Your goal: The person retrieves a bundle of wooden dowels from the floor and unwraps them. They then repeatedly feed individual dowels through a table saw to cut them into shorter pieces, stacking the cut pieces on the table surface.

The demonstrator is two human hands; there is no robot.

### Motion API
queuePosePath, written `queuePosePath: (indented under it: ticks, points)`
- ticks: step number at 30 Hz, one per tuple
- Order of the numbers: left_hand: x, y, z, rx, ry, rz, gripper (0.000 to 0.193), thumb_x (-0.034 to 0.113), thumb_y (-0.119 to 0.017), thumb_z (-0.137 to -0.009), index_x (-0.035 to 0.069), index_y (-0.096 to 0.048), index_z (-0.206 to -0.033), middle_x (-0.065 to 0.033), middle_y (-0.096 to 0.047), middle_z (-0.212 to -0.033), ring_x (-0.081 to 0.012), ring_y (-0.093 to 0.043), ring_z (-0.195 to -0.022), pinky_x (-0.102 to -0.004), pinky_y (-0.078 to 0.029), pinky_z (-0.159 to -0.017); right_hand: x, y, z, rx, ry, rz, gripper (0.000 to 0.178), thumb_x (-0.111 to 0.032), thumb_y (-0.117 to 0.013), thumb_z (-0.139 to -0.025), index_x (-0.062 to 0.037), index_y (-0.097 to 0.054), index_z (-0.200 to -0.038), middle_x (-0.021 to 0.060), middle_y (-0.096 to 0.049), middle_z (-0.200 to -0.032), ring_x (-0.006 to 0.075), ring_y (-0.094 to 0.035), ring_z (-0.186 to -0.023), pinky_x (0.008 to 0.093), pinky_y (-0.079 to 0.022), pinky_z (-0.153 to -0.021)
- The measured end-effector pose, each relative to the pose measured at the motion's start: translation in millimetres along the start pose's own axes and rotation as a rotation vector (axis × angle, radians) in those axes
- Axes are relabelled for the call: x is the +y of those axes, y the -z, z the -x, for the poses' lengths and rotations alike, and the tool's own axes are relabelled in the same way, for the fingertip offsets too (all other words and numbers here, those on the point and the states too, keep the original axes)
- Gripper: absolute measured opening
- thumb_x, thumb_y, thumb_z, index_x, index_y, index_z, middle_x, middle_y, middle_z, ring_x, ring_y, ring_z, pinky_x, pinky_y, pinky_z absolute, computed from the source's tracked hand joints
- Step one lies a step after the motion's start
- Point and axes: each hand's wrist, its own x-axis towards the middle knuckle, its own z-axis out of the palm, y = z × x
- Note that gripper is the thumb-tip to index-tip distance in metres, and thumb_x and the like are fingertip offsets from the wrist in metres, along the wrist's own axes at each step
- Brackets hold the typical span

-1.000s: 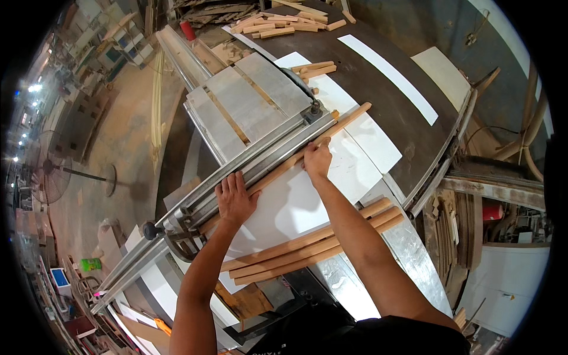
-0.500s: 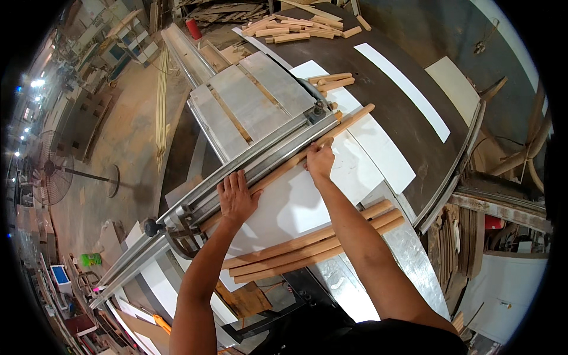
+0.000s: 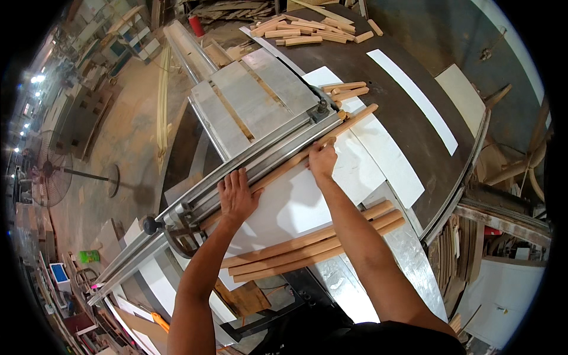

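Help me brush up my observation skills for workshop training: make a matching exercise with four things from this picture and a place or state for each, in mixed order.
Things:
1. Fan
2. Short wood pieces
3. Three long sticks
4. Right hand

Places or states:
A. Heaped on the dark tabletop
B. On the single stick beside the metal rail
C. Standing on the floor at the left
D. Side by side, partly hidden by the right forearm

Right pairs: 1-C, 2-A, 3-D, 4-B
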Motion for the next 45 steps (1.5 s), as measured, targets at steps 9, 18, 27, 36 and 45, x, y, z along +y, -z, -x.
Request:
queuePosePath:
  ticks: [9,18,27,36,45]
  points:
    - [-2,-4,-4,-0.028,0.007,-0.001,0.084,0.047,-0.081,-0.078,-0.003,-0.047,-0.138,-0.0164,-0.054,-0.124,-0.0325,-0.05,-0.118,-0.0482,-0.036,-0.099,3,-3,-7,-0.004,0.002,0.006,0.061,-0.014,-0.056,-0.098,0.0135,-0.028,-0.144,0.0176,-0.07,-0.069,0.0271,-0.067,-0.049,0.0382,-0.054,-0.045]
    - [-4,-5,-3,0.002,0.005,0.001,0.083,0.047,-0.079,-0.08,-0.003,-0.048,-0.137,-0.0162,-0.054,-0.122,-0.0324,-0.051,-0.115,-0.0481,-0.036,-0.098,0,-6,-3,0.009,0.042,-0.008,0.052,-0.016,-0.057,-0.098,0.0132,-0.034,-0.135,0.0198,-0.07,-0.068,0.0288,-0.067,-0.048,0.0397,-0.055,-0.045]
    - [32,15,-14,0.092,0.285,0.091,0.073,0.025,-0.088,-0.07,0.001,-0.052,-0.129,-0.0154,-0.054,-0.116,-0.0324,-0.051,-0.113,-0.048,-0.034,-0.102,-6,-8,-7,0.015,0.023,0.014,0.039,-0.018,-0.058,-0.097,0.0068,-0.039,-0.121,0.0201,-0.067,-0.063,0.0312,-0.068,-0.049,0.0434,-0.056,-0.047]
    - [45,13,5,0.131,0.313,0.183,0.071,0.021,-0.087,-0.07,0.0,-0.053,-0.129,-0.0161,-0.054,-0.116,-0.0338,-0.051,-0.113,-0.0489,-0.033,-0.106,9,6,-4,0.029,0.045,0.064,0.033,-0.019,-0.056,-0.099,0.0027,-0.041,-0.119,0.0189,-0.067,-0.067,0.026,-0.066,-0.046,0.0379,-0.053,-0.039]
    - [39,16,-4,0.167,0.284,0.146,0.066,0.02,-0.087,-0.069,0.001,-0.054,-0.123,-0.0145,-0.054,-0.11,-0.0327,-0.052,-0.108,-0.0469,-0.035,-0.102,5,0,-8,0.009,-0.012,0.031,0.027,-0.019,-0.057,-0.1,-0.002,-0.041,-0.115,0.0164,-0.067,-0.068,0.0234,-0.065,-0.046,0.0366,-0.052,-0.036]
